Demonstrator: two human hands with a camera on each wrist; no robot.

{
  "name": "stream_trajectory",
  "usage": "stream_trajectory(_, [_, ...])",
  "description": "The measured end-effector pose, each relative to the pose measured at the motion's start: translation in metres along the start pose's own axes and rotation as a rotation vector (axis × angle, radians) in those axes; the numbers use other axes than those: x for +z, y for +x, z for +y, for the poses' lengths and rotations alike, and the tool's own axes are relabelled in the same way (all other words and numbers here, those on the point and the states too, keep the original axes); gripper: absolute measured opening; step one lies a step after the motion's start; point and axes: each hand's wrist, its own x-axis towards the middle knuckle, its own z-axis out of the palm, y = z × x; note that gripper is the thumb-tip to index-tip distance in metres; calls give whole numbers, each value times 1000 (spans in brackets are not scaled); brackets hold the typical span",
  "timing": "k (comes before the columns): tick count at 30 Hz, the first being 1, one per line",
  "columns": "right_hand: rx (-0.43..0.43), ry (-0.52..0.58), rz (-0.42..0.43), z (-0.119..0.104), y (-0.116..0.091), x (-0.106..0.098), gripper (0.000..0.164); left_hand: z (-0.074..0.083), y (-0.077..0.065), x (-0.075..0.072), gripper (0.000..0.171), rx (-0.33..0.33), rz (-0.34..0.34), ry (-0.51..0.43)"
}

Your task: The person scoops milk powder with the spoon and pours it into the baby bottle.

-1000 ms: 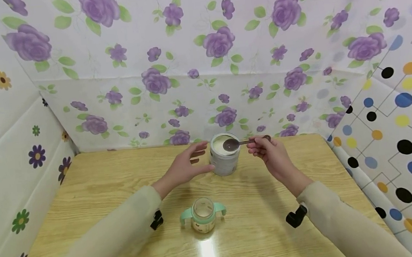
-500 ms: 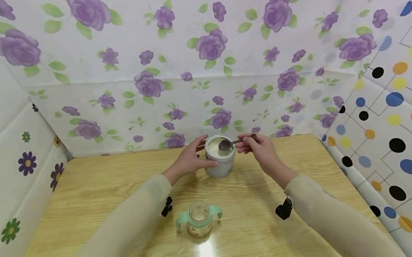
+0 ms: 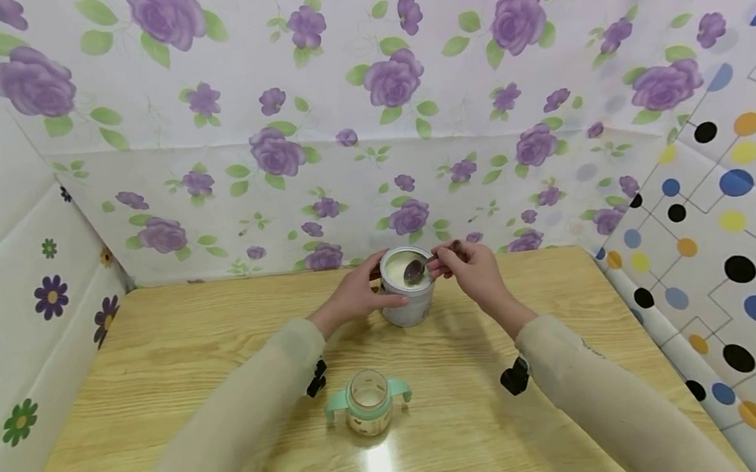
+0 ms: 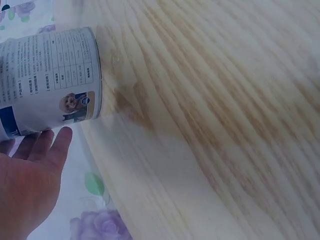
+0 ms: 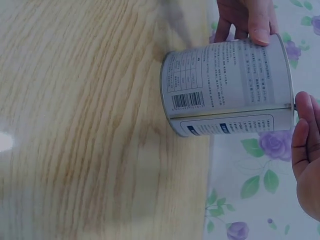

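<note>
A grey-white printed can (image 3: 407, 307) stands upright near the table's back edge, its open top showing pale cream powder. My left hand (image 3: 358, 295) holds its left side, thumb across the front and fingers behind. In the left wrist view the fingertips of that hand (image 4: 37, 170) lie along the labelled wall. With my right hand (image 3: 472, 273) I pinch a dark spoon (image 3: 415, 271) by its handle, the bowl tipped down inside the can at the powder. The right wrist view has my right fingers (image 5: 305, 132) at the rim; the spoon's bowl is hidden there.
A small clear bottle (image 3: 370, 416) with a mint-green collar and two handles stands uncapped on the wooden table (image 3: 212, 340), nearer me than the can. A floral cloth (image 3: 339, 104) hangs right behind the table, with patterned cloths at both sides.
My left hand has moved right from beside the can to hold it. My right hand has moved left, and the spoon has gone from level over the opening to tilted down into it.
</note>
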Motion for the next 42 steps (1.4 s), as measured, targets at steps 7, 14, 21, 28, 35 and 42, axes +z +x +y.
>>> stream_trajectory(7, [-130,-159,15,-7,4,1,27,3,0,3,98,13,4,-32])
stream_trajectory(14, [-246,-314,-17,-10,8,6,21,1,1,4,99,-16,10,-5])
stream_trajectory(21, [-213,-331,-36,-11,13,11,21,0,1,4,98,-6,10,-9])
stream_trajectory(28, [-192,-338,-114,-13,18,13,23,1,0,6,95,-4,8,-39])
stream_trajectory(35, [-156,-322,-271,-18,17,13,22,0,-1,5,97,-12,8,-47])
stream_trajectory(42, [-135,-253,-381,-21,15,10,21,-3,-2,4,98,-27,10,-49])
